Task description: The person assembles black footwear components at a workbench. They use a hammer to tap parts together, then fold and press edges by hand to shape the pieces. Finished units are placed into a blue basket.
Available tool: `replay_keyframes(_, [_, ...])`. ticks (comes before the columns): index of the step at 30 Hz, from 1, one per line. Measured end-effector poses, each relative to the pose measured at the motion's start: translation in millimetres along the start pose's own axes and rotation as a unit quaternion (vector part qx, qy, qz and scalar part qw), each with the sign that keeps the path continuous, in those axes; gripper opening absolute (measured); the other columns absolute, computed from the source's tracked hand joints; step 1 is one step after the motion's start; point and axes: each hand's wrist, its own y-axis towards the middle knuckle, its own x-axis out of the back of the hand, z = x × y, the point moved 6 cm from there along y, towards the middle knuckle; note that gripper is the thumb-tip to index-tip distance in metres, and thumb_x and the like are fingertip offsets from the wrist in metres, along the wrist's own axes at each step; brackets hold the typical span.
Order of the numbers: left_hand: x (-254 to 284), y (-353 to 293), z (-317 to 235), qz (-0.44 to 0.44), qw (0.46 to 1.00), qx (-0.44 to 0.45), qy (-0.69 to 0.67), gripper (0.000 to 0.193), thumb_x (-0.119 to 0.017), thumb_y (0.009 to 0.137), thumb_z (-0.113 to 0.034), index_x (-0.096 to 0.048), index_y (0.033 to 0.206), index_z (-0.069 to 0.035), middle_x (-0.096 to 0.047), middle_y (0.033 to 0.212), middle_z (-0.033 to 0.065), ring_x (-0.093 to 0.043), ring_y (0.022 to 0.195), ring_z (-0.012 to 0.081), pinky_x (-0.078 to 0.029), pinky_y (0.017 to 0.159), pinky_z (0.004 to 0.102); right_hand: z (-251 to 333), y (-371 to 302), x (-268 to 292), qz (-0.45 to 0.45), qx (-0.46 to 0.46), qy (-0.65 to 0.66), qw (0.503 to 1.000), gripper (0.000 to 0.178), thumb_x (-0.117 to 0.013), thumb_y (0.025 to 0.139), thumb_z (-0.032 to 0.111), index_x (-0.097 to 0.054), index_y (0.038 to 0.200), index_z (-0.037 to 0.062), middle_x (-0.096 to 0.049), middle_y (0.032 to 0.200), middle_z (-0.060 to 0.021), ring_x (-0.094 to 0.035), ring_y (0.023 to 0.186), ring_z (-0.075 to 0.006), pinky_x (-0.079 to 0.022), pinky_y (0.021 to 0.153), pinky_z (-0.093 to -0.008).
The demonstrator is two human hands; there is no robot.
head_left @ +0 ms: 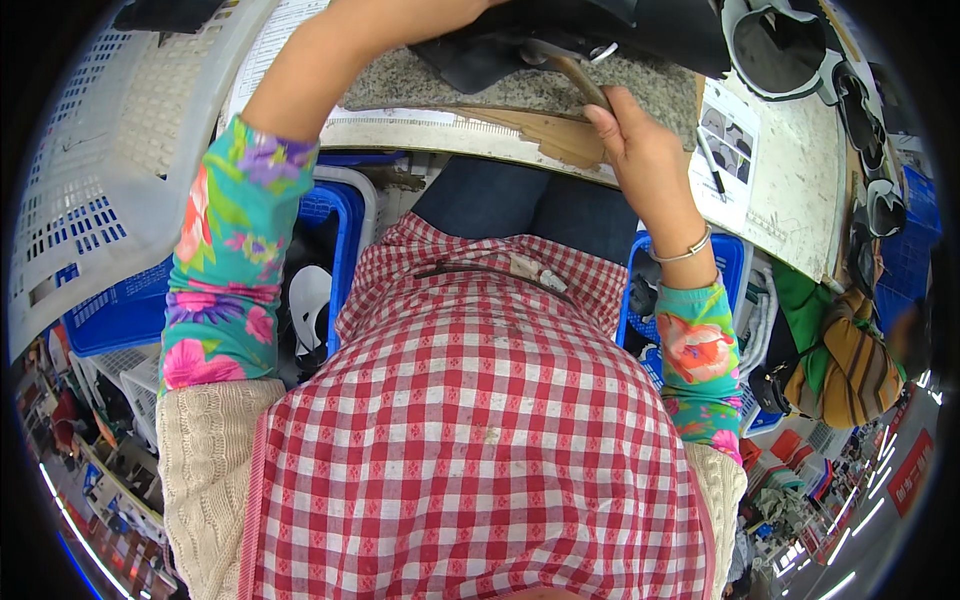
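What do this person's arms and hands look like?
Teal sleeve covers with pink, purple and orange flowers, meeting cream cable-knit sleeves higher up. A silver bangle circles the wrist of the gloveless right hand; the left hand is mostly cut off.

workshop: wooden-handled tool (581, 80), stone slab (395, 82), blue crates (350, 225)
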Motion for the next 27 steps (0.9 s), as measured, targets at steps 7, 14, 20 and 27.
replay_keyframes(7, [-5, 35, 13, 0.165, 0.976, 0.090, -0.112, 0.026, -0.069, 0.092, -0.012, -0.073, 0.116, -0.003, -0.074, 0.102, 0.0214, -0.070, 0.089, 0.0385, -0.054, 0.084, 0.0418, 34, 12, 50, -0.007, -0.054, 0.097, 0.994, 0.029, -0.059, 0.105, 0.037, -0.060, 0.108, 0.0084, -0.067, 0.074, -0.0191, -0.067, 0.070, -0.0437, -0.052, 0.058, -0.0500])
replay_keyframes(14, [-5, 37, 17, 0.205, 0.953, 0.163, -0.152, 0.028, -0.070, 0.095, -0.020, -0.073, 0.117, -0.003, -0.076, 0.093, 0.0173, -0.067, 0.081, 0.0207, -0.053, 0.081, 0.0348, 49, 37, 17, 0.003, 0.083, -0.092, 0.992, 0.035, -0.062, 0.103, 0.038, -0.055, 0.091, 0.0055, -0.063, 0.061, -0.0181, -0.065, 0.057, -0.0423, -0.054, 0.051, -0.0490])
replay_keyframes(20, [-8, 40, 18, 0.200, 0.948, 0.186, -0.166, 0.031, -0.070, 0.096, -0.024, -0.073, 0.118, -0.002, -0.077, 0.095, 0.0152, -0.066, 0.083, 0.0189, -0.052, 0.083, 0.0335, 54, 40, 13, 0.082, 0.040, -0.048, 0.995, 0.035, -0.062, 0.103, 0.038, -0.054, 0.094, 0.0051, -0.064, 0.062, -0.0176, -0.066, 0.060, -0.0411, -0.052, 0.053, -0.0501])
replay_keyframes(27, [-7, 32, 21, 0.201, 0.946, 0.189, -0.170, 0.031, -0.071, 0.095, -0.022, -0.074, 0.119, -0.003, -0.076, 0.095, 0.0134, -0.066, 0.085, 0.0184, -0.052, 0.084, 0.0323, 38, 35, 24, 0.025, 0.026, -0.046, 0.998, 0.037, -0.060, 0.103, 0.040, -0.056, 0.096, 0.0039, -0.065, 0.065, -0.0197, -0.066, 0.061, -0.0423, -0.053, 0.054, -0.0509])
